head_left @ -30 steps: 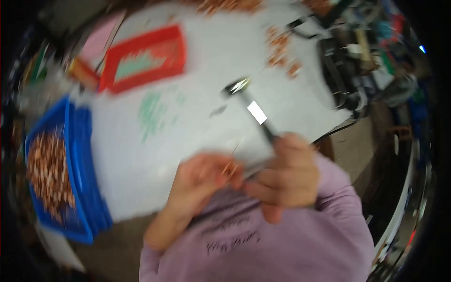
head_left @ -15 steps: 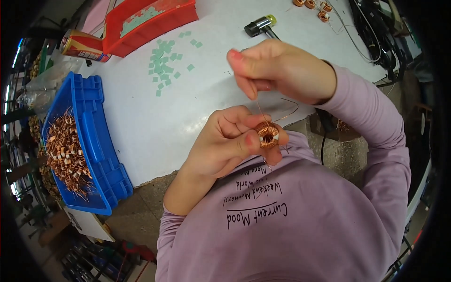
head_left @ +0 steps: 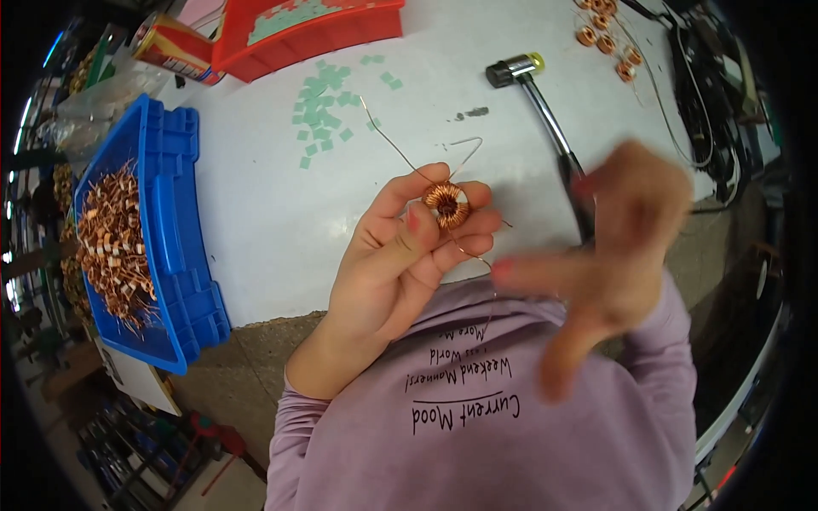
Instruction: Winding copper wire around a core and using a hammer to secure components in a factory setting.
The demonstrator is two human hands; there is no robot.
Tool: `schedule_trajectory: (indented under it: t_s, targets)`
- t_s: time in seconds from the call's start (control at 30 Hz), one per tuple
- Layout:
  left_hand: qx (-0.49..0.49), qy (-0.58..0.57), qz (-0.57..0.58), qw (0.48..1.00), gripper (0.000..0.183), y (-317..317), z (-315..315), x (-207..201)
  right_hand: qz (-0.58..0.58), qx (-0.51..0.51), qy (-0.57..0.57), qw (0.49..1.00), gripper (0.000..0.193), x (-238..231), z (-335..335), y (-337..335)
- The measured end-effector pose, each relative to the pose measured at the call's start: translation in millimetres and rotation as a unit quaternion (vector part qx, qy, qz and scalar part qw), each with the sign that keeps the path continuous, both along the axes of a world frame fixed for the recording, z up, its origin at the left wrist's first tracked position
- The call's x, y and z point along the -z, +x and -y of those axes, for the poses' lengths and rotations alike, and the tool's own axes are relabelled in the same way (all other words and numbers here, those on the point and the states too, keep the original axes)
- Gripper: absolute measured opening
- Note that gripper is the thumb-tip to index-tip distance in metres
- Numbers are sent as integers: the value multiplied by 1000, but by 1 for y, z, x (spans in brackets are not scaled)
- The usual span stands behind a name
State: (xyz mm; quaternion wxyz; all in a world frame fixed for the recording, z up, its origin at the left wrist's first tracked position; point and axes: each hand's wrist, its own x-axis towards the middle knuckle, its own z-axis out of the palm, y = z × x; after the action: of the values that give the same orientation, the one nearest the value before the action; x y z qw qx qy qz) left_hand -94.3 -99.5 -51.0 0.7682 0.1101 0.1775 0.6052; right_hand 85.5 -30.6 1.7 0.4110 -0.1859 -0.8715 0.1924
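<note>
My left hand (head_left: 375, 272) pinches a toroidal coil (head_left: 456, 219) wound with copper wire between its thumb and fingers, above the table's near edge. Pale patches show on the ring between the windings. One long wire end (head_left: 388, 140) sticks out to the upper left, and another (head_left: 469, 146) bends back on itself. A lower wire end hangs toward my right hand (head_left: 626, 255), which is blurred but has its fingers spread. Its outstretched index fingertip is close to that wire; whether they touch is unclear.
A hammer (head_left: 548, 119) lies beyond my right hand. Pale green squares (head_left: 324, 102) are scattered near a red bin (head_left: 315, 41) and a can (head_left: 179, 49). At left, a blue crate (head_left: 175, 230) holds many copper-wired parts. More coils (head_left: 605, 43) and dark cables (head_left: 699, 111) lie at far right.
My right hand has let go of the upper wire and swung down and right, its fingers spreading. The left hand has moved the coil up and left. The hammer's handle is now uncovered.
</note>
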Motion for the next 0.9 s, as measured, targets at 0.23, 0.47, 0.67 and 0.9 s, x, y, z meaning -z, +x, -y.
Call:
schedule_trajectory:
  t_s: [0.23,0.47,0.67,0.9]
  targets:
    - [36,22,-26,999,35,-3,0,-3,43,222,289,930,20,30,35,-10]
    - [23,42,-55,997,35,-2,1,1,58,232,245,939,11,9,22,5]
    - [-29,25,-91,995,37,9,-1,-5,-71,208,-14,975,26,25,14,13]
    - [-61,3,-79,995,38,9,0,-6,-19,152,366,918,25,67,35,9]
